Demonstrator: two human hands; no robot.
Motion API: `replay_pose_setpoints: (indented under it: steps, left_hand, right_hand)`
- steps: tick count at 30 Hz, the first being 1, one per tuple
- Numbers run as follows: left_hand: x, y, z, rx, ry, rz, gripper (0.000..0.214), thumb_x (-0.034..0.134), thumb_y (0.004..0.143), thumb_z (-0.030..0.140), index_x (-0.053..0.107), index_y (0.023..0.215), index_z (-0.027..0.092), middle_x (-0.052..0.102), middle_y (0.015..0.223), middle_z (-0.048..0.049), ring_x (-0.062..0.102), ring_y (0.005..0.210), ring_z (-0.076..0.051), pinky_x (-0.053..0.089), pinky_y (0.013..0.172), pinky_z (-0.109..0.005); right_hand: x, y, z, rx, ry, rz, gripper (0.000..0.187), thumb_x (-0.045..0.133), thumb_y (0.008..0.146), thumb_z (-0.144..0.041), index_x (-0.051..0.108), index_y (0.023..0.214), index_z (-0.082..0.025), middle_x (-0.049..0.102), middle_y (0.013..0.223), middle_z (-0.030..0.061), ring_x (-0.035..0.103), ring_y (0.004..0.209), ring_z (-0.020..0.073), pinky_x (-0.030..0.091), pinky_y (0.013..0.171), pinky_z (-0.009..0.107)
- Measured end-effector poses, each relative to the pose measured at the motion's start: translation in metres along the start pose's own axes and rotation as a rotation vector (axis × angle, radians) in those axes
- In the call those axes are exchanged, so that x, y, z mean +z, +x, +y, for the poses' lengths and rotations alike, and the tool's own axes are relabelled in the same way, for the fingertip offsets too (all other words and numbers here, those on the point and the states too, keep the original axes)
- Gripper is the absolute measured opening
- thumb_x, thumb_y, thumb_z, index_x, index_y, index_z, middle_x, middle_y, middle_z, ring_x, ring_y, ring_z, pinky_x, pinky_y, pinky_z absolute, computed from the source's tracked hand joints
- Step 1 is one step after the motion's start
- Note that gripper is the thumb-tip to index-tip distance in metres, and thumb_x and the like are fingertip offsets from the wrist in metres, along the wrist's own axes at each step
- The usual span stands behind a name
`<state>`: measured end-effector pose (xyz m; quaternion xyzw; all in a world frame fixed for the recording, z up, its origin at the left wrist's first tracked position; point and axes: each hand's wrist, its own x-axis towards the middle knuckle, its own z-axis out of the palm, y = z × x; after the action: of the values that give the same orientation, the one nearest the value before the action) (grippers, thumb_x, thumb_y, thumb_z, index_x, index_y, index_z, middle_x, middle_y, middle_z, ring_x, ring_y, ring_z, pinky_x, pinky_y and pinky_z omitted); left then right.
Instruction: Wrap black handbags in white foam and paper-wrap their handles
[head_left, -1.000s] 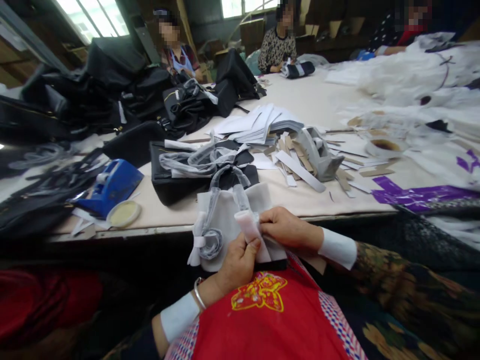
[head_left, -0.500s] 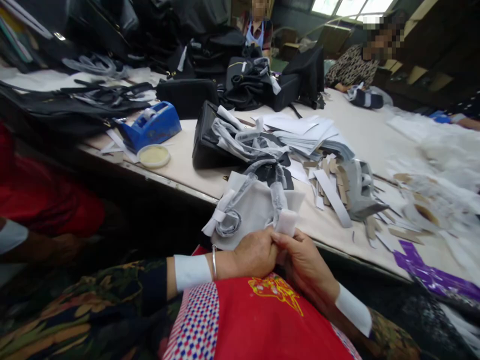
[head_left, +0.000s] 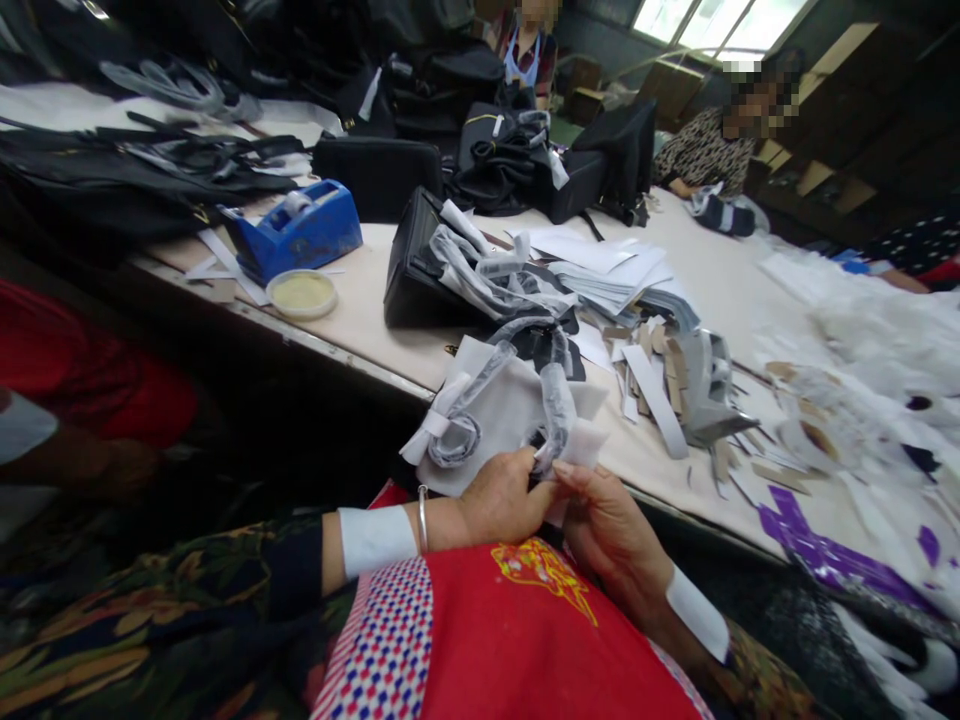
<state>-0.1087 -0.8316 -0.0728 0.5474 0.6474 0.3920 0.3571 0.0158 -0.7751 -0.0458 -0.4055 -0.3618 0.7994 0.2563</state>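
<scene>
A black handbag lies at the table's front edge, its front covered by a white sheet (head_left: 501, 405). Its handle (head_left: 559, 400) is wrapped in clear plastic. On the bag's left, a coiled strap end (head_left: 455, 442) has a white strip tied round it. My left hand (head_left: 506, 495) is closed at the lower right of the bag, by the handle's base. My right hand (head_left: 611, 515) pinches a small white wrapping sheet (head_left: 587, 443) beside it. The fingertips of both hands meet at this sheet; what lies under them is partly hidden.
Behind the bag stand another black handbag (head_left: 412, 265) and a stack of white papers (head_left: 622, 275). A blue tape dispenser (head_left: 300, 232) and a round dish (head_left: 302, 293) are to the left. Right are cardboard strips (head_left: 667, 370), a grey dispenser (head_left: 709, 385) and purple plastic (head_left: 832, 560). Co-workers are nearby.
My left hand has shifted slightly up and left, toward the handle's base. My right fingers have changed their pinch, and the white wrapping sheet is spread wider. The camera has turned slightly.
</scene>
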Motion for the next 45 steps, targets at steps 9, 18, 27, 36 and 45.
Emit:
replay_pose_setpoints:
  steps: [9,18,27,36,45]
  left_hand:
    - [0.004,0.004,-0.001,0.072,-0.116,-0.007,0.030,0.052,0.093,0.038,0.069,0.086,0.016,0.073,0.081,-0.0060,0.067,0.075,-0.020,0.047,0.064,-0.026]
    - [0.002,0.007,0.001,-0.026,-0.087,-0.102,0.038,0.057,0.089,0.048,0.073,0.087,0.013,0.070,0.073,-0.0051,0.061,0.064,-0.019,0.043,0.056,-0.027]
    - [0.002,0.009,-0.001,-0.131,-0.101,-0.159,0.044,0.057,0.086,0.054,0.071,0.078,0.012,0.065,0.069,-0.0021,0.053,0.061,-0.014,0.036,0.054,-0.025]
    - [-0.003,0.011,0.003,-0.275,-0.144,-0.161,0.044,0.054,0.086,0.052,0.067,0.068,0.014,0.057,0.061,-0.0002,0.048,0.055,-0.012,0.031,0.050,-0.025]
    - [-0.003,0.014,0.005,-0.321,-0.165,-0.185,0.045,0.052,0.086,0.054,0.066,0.069,0.014,0.062,0.063,-0.0028,0.056,0.057,-0.015,0.033,0.049,-0.025]
  right_hand:
    - [-0.017,-0.001,-0.018,0.082,-0.127,-0.130,0.037,0.084,0.069,-0.034,0.072,0.101,-0.019,0.074,0.095,0.0070,0.069,0.089,0.0252,0.054,0.084,0.039]
    - [-0.071,-0.004,-0.040,0.082,-0.831,-0.094,0.034,0.069,0.083,-0.051,0.071,0.079,-0.017,0.058,0.052,-0.0012,0.049,0.047,0.0111,0.036,0.046,0.022]
    - [-0.061,0.034,-0.055,0.042,-0.988,-0.361,0.031,0.061,0.084,-0.043,0.071,0.077,-0.015,0.051,0.052,-0.0037,0.041,0.043,0.0080,0.030,0.043,0.021]
    - [-0.057,0.014,-0.079,0.058,-1.206,-0.403,0.041,0.058,0.089,-0.031,0.063,0.128,-0.020,0.071,0.082,0.0027,0.062,0.061,0.0147,0.051,0.056,0.024]
    - [-0.056,-0.033,-0.110,-0.260,-1.452,-0.693,0.059,0.072,0.086,-0.039,0.055,0.140,-0.026,0.063,0.132,0.0089,0.061,0.116,0.0265,0.050,0.095,0.032]
